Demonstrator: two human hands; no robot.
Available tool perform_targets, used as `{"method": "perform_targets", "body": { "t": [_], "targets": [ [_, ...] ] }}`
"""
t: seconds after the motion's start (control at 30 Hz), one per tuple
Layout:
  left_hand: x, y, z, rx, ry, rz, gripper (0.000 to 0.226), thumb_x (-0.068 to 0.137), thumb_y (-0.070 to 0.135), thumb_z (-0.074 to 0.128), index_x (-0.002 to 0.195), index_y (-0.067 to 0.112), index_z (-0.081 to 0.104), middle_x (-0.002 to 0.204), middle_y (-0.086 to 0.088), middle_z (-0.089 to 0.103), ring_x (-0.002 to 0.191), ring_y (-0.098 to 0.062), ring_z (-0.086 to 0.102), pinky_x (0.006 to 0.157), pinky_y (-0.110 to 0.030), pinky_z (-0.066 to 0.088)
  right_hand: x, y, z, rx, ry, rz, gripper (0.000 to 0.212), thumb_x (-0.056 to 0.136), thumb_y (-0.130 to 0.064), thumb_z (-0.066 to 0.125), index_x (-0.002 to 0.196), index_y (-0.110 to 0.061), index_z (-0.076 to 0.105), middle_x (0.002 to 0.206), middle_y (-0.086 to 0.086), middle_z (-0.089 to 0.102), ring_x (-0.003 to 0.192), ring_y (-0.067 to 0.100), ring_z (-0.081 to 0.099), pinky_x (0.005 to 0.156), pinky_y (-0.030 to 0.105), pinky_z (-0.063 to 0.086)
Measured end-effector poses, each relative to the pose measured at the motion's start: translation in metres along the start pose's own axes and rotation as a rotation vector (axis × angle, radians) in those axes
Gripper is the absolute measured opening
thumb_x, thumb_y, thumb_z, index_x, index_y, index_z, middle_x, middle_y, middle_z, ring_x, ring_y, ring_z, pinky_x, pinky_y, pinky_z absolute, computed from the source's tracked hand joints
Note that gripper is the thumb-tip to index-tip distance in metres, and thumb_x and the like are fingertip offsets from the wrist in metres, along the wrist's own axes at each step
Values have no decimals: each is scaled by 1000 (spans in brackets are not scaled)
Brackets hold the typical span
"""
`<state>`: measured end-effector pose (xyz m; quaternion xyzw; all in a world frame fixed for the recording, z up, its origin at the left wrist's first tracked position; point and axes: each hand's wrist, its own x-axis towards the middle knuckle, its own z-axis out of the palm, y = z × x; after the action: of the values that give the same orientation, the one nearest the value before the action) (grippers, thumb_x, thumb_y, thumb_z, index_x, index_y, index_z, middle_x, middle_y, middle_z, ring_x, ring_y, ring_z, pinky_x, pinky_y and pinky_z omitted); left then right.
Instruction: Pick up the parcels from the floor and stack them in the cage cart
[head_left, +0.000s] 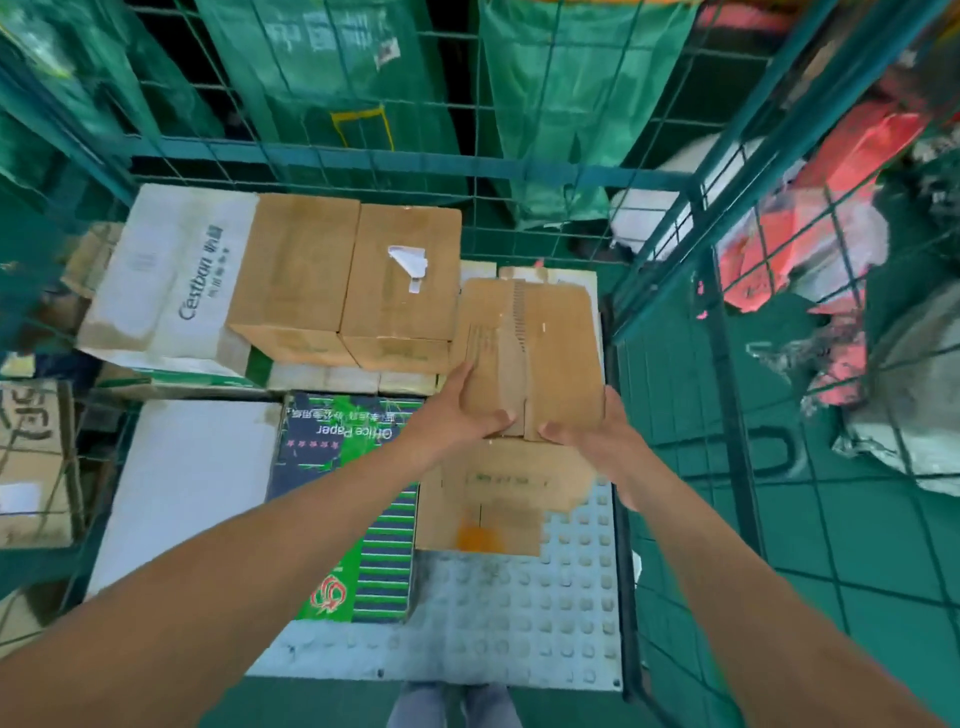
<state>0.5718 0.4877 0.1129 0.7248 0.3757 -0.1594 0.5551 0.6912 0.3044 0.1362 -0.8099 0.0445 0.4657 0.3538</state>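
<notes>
A brown cardboard parcel (530, 353) is held over the right side of the green wire cage cart (660, 249). My left hand (457, 410) grips its near left corner, thumb on top. My right hand (592, 441) holds its near right corner the same way. Below it another brown parcel (493, 499) with an orange stain lies on the cart's studded grey floor (519, 613). Two brown boxes (343, 275) and a white "Cestbon" box (171, 275) are stacked at the back left. A white box (187, 483) and a green "Office Paper" box (353, 467) lie at the front left.
Green sacks (561, 104) hang behind the cart's back mesh. Red and white bags (810, 239) and a grey sack (914, 415) lie on the green floor to the right, outside the mesh wall. More cardboard boxes (31, 457) stand at the left, outside the cart.
</notes>
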Motion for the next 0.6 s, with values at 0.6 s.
{"method": "perform_targets", "body": {
  "t": [0.6],
  "targets": [
    [219,-64,4,752,155,154,79,96,39,63,160,45,16,171,2,-10,157,-31,-7,125,-57,9,270,1,55,35,103,-246,116,68,-52,81,151,-60,0,152,-4,43,133,25,52,103,47,54]
  ]
}}
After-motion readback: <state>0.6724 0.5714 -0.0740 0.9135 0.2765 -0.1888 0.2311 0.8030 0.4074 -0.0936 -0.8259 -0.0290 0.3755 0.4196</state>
